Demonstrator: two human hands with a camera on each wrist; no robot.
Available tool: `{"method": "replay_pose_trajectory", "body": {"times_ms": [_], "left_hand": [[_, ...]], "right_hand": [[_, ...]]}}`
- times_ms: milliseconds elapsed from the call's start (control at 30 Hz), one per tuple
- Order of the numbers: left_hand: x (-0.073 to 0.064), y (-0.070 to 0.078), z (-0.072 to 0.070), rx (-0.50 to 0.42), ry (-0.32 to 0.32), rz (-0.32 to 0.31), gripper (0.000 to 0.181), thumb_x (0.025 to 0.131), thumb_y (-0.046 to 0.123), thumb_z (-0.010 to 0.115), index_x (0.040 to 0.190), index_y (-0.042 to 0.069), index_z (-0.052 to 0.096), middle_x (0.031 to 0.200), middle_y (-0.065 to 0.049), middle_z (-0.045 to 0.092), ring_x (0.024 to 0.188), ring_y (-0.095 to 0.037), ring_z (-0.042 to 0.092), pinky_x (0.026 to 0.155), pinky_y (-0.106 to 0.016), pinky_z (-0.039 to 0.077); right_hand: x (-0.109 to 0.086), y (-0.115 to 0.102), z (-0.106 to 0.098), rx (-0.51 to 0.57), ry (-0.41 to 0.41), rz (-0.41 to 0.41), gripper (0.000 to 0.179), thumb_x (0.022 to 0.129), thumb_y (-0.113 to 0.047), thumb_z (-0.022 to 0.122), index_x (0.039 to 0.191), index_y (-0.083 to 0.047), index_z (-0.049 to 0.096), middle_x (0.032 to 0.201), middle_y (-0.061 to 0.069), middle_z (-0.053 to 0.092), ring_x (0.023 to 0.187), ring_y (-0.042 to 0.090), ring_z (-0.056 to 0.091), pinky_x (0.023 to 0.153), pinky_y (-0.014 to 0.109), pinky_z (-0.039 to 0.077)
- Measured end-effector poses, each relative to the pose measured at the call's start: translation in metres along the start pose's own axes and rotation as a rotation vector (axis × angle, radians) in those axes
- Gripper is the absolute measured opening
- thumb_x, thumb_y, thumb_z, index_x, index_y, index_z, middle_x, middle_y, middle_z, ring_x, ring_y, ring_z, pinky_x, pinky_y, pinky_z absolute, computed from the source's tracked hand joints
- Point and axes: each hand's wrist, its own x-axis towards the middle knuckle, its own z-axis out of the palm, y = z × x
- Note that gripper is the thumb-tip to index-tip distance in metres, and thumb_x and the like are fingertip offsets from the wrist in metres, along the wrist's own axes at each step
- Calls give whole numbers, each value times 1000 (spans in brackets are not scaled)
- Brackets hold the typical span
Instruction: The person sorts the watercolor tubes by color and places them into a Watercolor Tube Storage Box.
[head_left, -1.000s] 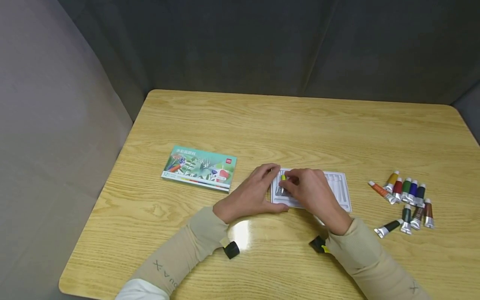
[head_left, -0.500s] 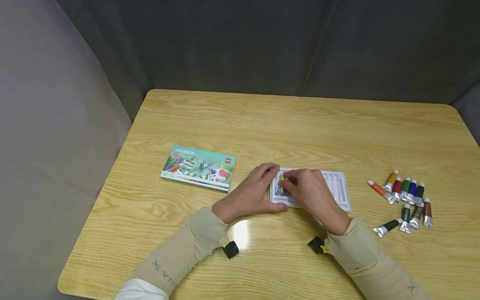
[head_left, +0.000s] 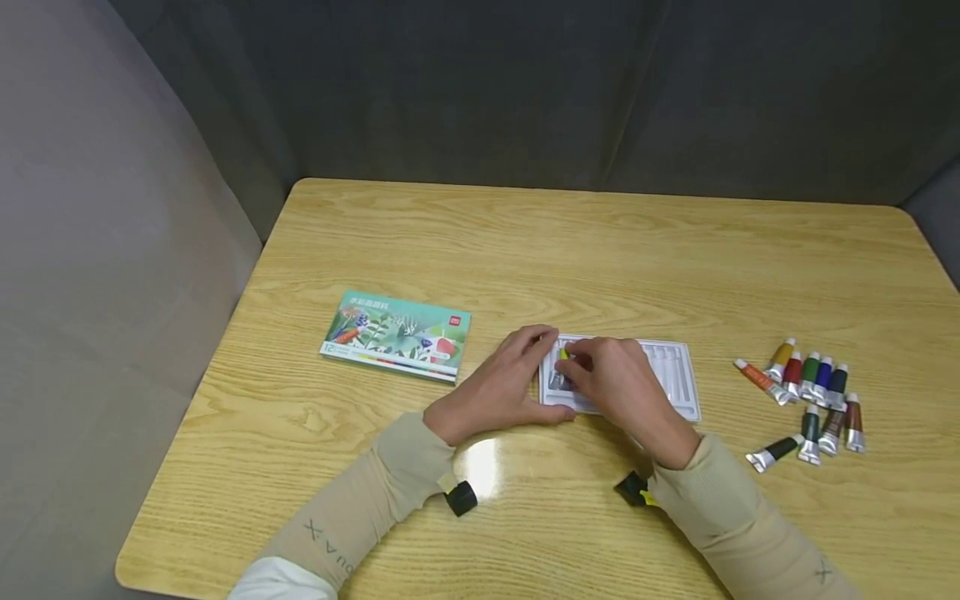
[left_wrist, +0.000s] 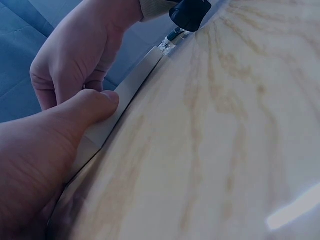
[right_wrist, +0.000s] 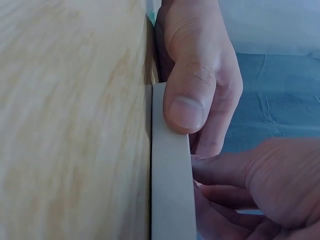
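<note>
Wooden table beneath; your left hand grips the white tray by its left end; your right hand pinches the yellow tube there, both hands nearly unmoved since a second ago.

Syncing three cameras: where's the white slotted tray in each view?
Head: white slotted tray right of centre, partly covered by the right hand.
Left wrist: its side wall, a diagonal strip at upper left.
Right wrist: its side wall, a vertical strip from mid-frame to the bottom edge.
Shared landmark: left hand, thumb against that wall.
</note>
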Motion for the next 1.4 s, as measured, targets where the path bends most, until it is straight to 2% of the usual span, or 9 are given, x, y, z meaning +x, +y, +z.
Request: {"method": "replay_pose_trajectory", "body": {"times_ms": [167, 233, 433, 733, 1100, 1233, 1400], "left_hand": [[-1, -1, 0, 6, 10, 8, 104, 85, 62, 77, 163, 11, 31, 164, -4, 34, 151, -21, 37, 124, -38, 39], [-1, -2, -1, 14, 11, 9, 104, 85, 62, 77, 163, 10, 31, 164, -4, 34, 151, -21, 38, 124, -38, 39], [-2, -2, -2, 16, 6, 5, 107, 85, 62, 77, 163, 8, 29, 165, -5, 34, 152, -22, 37, 124, -38, 39], [-3, -3, -2, 18, 12, 6, 107, 84, 64, 77, 163, 9, 30, 165, -5, 34, 152, -21, 37, 125, -37, 38], [0, 0, -1, 29, -10, -3, 110, 84, 65, 76, 164, 9, 27, 166, -5, 32, 154, -20, 34, 126, -36, 36], [2, 0, 0, 37, -13, 6, 109, 84, 65, 76, 164, 9, 28, 166, -4, 32, 153, -19, 35, 126, -34, 36], [1, 1, -1, 33, -15, -1, 109, 84, 65, 76, 164, 9, 29, 166, -4, 32, 152, -19, 35, 125, -34, 36]], "right_hand": [[1, -1, -2, -13, -28, -44, 21, 94, -18, 75, 103, 1, 80, 73, 3, 74, 63, 11, 60, 59, 26, 47], [1, -1, -4, -11, -45, -47, 22, 95, -19, 73, 105, 0, 79, 73, 1, 73, 63, 10, 58, 60, 26, 47], [1, -1, -12, 20, -101, -29, 30, 97, -22, 71, 116, 0, 77, 87, 5, 80, 69, 10, 65, 62, 27, 49], [1, 2, -25, 13, -120, 6, 27, 98, -25, 69, 113, -6, 79, 91, 6, 81, 81, 18, 75, 71, 37, 57], [-4, 19, -45, 11, -90, 15, 26, 96, -27, 74, 113, -8, 79, 95, 7, 80, 83, 20, 74, 74, 41, 58], [-5, 28, -54, 1, -41, 13, 24, 94, -23, 76, 111, -7, 79, 94, 9, 80, 82, 23, 75, 70, 37, 56], [-7, 37, -62, -21, -53, 24, 25, 95, -23, 75, 112, -6, 78, 96, 11, 80, 83, 24, 74, 68, 34, 54]]}}
